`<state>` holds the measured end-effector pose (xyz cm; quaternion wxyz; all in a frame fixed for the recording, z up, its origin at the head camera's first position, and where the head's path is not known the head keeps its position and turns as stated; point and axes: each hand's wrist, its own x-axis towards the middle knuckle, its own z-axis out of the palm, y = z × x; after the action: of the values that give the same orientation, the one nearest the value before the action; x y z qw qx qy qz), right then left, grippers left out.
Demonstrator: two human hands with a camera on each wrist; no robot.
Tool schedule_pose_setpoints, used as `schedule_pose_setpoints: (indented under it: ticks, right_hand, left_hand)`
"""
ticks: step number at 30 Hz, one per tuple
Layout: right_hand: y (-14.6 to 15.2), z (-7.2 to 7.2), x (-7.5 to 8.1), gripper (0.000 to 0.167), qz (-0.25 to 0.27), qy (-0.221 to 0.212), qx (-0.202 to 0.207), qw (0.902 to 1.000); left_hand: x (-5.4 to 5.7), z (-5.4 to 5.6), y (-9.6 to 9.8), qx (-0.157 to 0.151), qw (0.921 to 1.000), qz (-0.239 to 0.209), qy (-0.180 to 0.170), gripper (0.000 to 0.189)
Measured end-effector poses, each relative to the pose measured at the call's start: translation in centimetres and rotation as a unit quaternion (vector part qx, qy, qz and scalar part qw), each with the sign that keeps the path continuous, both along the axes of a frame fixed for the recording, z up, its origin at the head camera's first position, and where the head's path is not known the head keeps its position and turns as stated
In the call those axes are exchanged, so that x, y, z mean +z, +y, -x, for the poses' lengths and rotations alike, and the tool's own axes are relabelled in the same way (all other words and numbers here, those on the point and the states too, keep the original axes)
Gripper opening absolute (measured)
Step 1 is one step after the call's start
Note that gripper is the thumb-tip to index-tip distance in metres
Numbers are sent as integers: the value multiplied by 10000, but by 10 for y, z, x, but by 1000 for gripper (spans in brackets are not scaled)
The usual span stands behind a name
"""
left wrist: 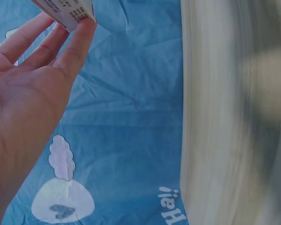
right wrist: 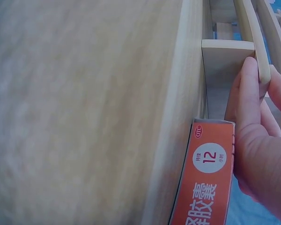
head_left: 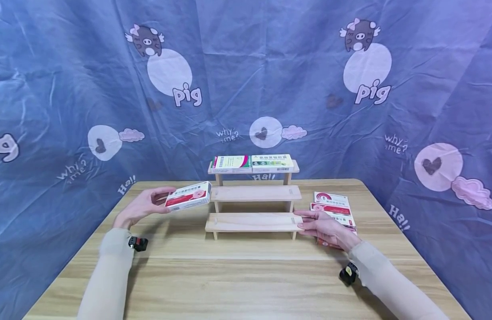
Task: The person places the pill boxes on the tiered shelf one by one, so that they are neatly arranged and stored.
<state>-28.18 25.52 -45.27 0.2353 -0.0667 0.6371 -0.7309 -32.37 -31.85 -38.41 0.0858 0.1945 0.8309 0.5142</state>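
Observation:
My left hand (head_left: 144,205) pinches a red-and-white medicine box (head_left: 188,196) by its left end, above the table at the left end of the rack's middle step. In the left wrist view, fingers (left wrist: 77,49) touch the box's printed side (left wrist: 68,10). My right hand (head_left: 325,227) grips the right end of the lowest step of a three-step wooden rack (head_left: 254,222). The right wrist view shows the step's end (right wrist: 260,61) between thumb and fingers. Two medicine boxes lie side by side on the top step, a green-and-magenta one (head_left: 232,163) and a white-and-green one (head_left: 273,162).
Right of the rack, several red-and-white medicine boxes (head_left: 331,208) lie on the wooden table (head_left: 230,284), partly behind my right hand. An orange box (right wrist: 207,173) is close beneath that hand. A blue patterned cloth (head_left: 246,89) hangs around the table's back and sides.

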Motion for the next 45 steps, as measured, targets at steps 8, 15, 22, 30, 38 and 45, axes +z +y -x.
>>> schedule_pose_setpoints:
  ticks: [8, 15, 22, 30, 38, 45]
  right_hand:
    - [0, 0, 2, 61, 80, -3, 1, 10000]
    - [-1, -1, 3, 61, 95, -73, -18, 9999]
    - [0, -1, 3, 61, -6, -82, -64, 9999]
    - [-1, 0, 0, 59, -77, -56, -48, 9999]
    - [2, -3, -3, 60, 72, 9, 82, 9999]
    - [0, -1, -4, 57, 78, 54, 35, 9999]
  left_hand:
    - [-2, 4, 19, -231, 9992, -307, -78, 77]
    - [-4, 8, 35, -270, 9983, -489, -171, 78]
    - [-6, 14, 51, -428, 9955, -803, -245, 76]
    - [-6, 13, 69, -579, 9943, -899, 44, 74]
    - [-9, 9, 87, -620, 9952, -747, 141, 73]
    - [-9, 9, 100, -658, 9935, -892, 275, 74]
